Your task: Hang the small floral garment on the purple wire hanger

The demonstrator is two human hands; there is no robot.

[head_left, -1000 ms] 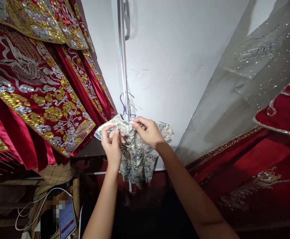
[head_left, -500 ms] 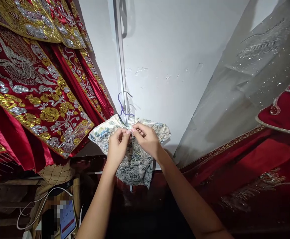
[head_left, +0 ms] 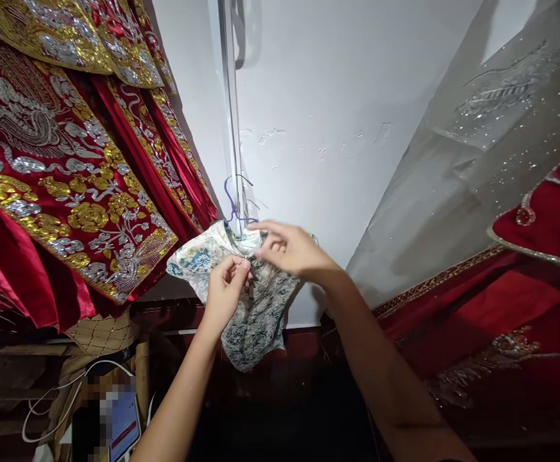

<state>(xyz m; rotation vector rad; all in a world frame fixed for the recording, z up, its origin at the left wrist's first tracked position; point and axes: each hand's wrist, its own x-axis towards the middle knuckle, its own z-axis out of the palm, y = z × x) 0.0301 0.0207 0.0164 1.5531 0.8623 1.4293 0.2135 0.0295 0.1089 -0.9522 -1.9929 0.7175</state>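
Head cam: my left hand (head_left: 226,289) pinches the floral top (head_left: 253,327) near its neckline, purple hanger (head_left: 234,213) above. My right hand (head_left: 296,253) beside it: part-open, blurred. Risk: weak pinch could lose cloth; hard tug could unhook purple hanger.

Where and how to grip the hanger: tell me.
Probably best to pinch the hanger by its thin neck, just above the shirt, from the left: the neck stands bare there, while the right hand crowds the other side.

Matt cloth garment (head_left: 255,314) — glossy satin-like costume (head_left: 82,170) (rough with sequins (head_left: 88,218)) — smooth, metal-looking pole (head_left: 233,115)
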